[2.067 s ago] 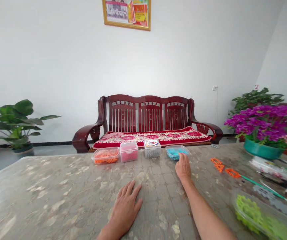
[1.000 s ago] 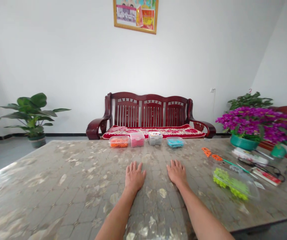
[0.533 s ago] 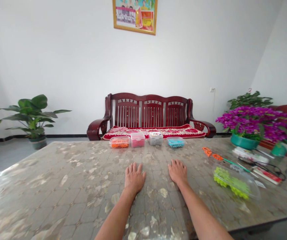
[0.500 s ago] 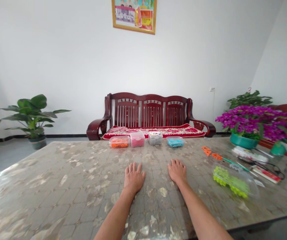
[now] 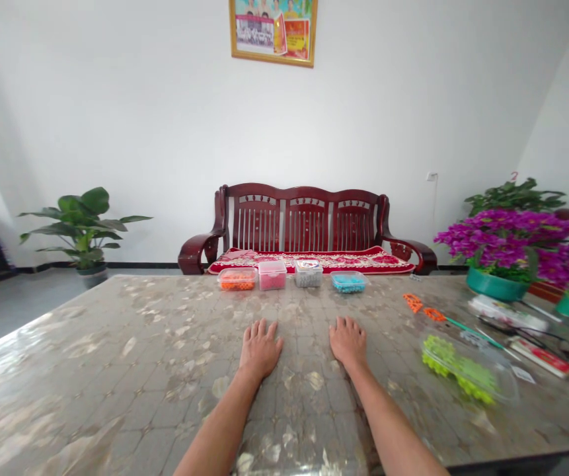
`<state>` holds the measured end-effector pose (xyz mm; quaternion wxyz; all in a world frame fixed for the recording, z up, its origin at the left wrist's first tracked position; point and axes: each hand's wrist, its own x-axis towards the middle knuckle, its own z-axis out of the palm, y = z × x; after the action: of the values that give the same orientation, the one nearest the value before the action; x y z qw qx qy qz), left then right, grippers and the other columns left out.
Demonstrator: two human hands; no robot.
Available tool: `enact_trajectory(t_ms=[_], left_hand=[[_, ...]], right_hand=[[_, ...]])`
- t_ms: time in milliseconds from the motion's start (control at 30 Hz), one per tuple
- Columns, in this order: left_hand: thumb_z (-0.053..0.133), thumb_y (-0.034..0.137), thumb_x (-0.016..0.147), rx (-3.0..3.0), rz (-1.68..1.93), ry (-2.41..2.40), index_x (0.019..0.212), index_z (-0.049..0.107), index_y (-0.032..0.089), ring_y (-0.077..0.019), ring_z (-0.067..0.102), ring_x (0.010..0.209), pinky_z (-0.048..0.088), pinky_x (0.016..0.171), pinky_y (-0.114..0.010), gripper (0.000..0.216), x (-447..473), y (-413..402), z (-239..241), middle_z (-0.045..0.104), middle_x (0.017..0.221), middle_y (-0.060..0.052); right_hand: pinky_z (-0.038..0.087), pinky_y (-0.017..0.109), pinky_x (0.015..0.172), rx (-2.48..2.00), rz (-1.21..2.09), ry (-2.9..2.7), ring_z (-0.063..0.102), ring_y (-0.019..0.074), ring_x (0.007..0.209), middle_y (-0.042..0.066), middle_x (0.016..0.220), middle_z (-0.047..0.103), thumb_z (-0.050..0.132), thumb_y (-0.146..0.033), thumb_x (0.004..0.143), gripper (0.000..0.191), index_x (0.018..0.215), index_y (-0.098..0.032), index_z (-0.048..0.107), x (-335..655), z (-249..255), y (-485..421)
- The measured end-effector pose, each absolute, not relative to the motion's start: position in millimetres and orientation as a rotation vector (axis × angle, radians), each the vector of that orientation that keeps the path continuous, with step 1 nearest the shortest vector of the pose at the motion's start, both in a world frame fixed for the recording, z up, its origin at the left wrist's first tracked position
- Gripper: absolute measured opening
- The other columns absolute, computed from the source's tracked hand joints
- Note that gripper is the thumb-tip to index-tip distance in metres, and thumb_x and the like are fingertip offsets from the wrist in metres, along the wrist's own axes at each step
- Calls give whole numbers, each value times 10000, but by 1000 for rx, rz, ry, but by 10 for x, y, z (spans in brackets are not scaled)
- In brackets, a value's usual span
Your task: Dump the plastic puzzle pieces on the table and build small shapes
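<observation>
Palm down on the patterned table [image 5: 165, 370], my left hand [image 5: 260, 347] lies flat with its fingers stretched forward. My right hand [image 5: 348, 340] rests flat beside it, a gap between the two, and holds nothing. Beyond the fingertips stands a row of clear plastic boxes: an orange-filled box [image 5: 237, 280], a pink-filled box [image 5: 272, 276], a grey-filled box [image 5: 308, 274] with a label on top, and a blue-filled box [image 5: 348, 282]. To the right of my right hand sits a clear tray of yellow-green pieces [image 5: 457, 370].
On the right lie orange openwork pieces [image 5: 413, 303], a green stick [image 5: 475, 328], a red-and-white box [image 5: 542, 357], a black cable and a white packet [image 5: 507, 314]. A pot of purple flowers [image 5: 502, 244] stands behind them. A wooden bench [image 5: 306, 211] is past the table's far edge.
The view has turned slightly left, so the plant, bench and flowers appear further right. Both hands stay flat on the table, with no clear movement over it.
</observation>
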<state>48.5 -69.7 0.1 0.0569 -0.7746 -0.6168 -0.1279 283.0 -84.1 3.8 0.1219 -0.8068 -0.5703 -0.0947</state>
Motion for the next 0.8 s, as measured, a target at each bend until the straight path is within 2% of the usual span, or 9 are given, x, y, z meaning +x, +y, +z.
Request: enact_trajectory(t_ms=[233,400,633,800], left_hand=[[404,416,942,-2376,-321,-1860,1401,507,229,-303,408,1369,294,1114,-465,507,503,-696,81,474,1472,-139],[381,419,948,-2406,-263,-1849,1427,479,212,-324,384,1389,276,1121,-490,531,492,-662,71,441,1498,-163],[388,402,943,-2418,-228,-1841,1420,476,197,-323,377,1391,255,1127,-487,527,489,-621,65,443,1494,-170],[386,389,942,-2498,-237,-1759,1404,489,202,-292,408,1370,269,1125,-445,509,448,-526,91,463,1472,-159]], right_hand=[[360,421,943,-2342,-295,-1666,527,288,1159,182,1258,587,414,-335,939,348,1178,-174,609,2801,58,-850],[339,443,973,-2336,-248,-1672,504,305,1206,194,1316,550,403,-333,945,369,1218,-170,591,2823,52,-841],[294,416,1065,-2247,-128,-1801,443,273,1302,121,1445,495,420,-326,936,424,1324,-215,552,2830,30,-972],[305,378,1062,-2229,-141,-1808,488,243,1240,75,1327,603,451,-250,898,363,1211,-244,637,2958,203,-1121]])
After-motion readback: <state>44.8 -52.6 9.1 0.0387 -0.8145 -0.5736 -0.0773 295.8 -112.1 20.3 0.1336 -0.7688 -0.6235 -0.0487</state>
